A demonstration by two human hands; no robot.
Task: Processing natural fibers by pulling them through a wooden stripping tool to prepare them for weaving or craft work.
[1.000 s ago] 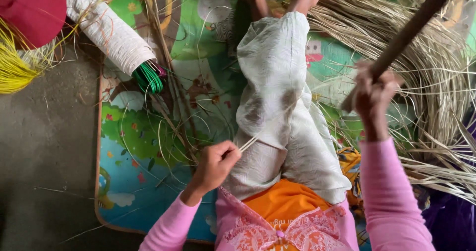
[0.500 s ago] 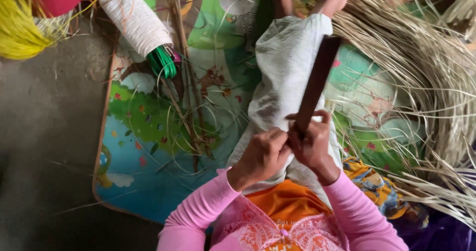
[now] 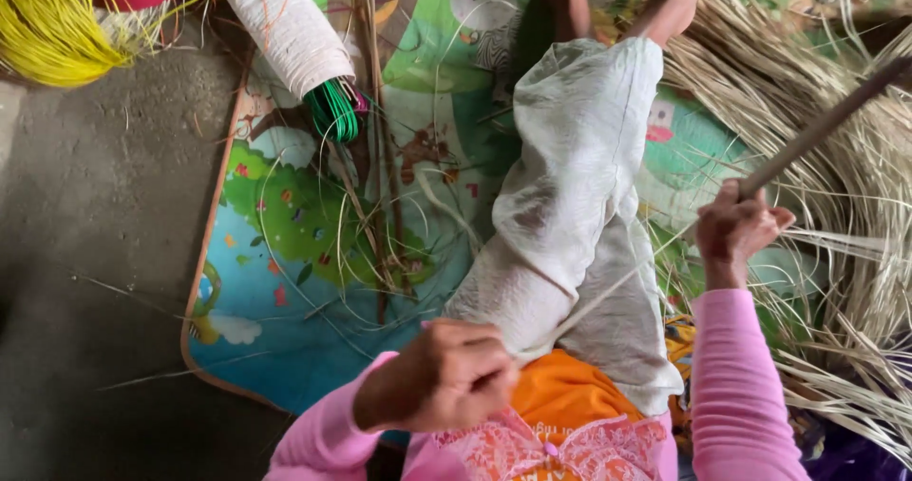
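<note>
While my left hand [image 3: 446, 377] is curled shut low over my lap, its fingertips pinch the near end of a thin pale strip [image 3: 608, 291] just above the orange cloth [image 3: 560, 396]. From that pinch the strip runs up and to the right across my grey trouser leg [image 3: 570, 225] toward my right hand [image 3: 736, 229], so its long axis lies on a rising diagonal. That right hand is closed around a dark flat stick [image 3: 817, 130], which points on up and right, out past the picture's edge. Whether the strip's far end is also caught under those fingers I cannot tell; it thins out against the background there.

To my right a heap of dry straw [image 3: 836, 187] crowds close against my wrist and sleeve. To my left the colourful play mat [image 3: 285, 282] lies open, strewn with a few loose strands, and its edge meets bare concrete floor [image 3: 95, 253]. Farther up the mat lie a white wrapped roll [image 3: 285, 25] with green strands [image 3: 332, 111] at its end, and a yellow bundle [image 3: 47, 25] in the corner.
</note>
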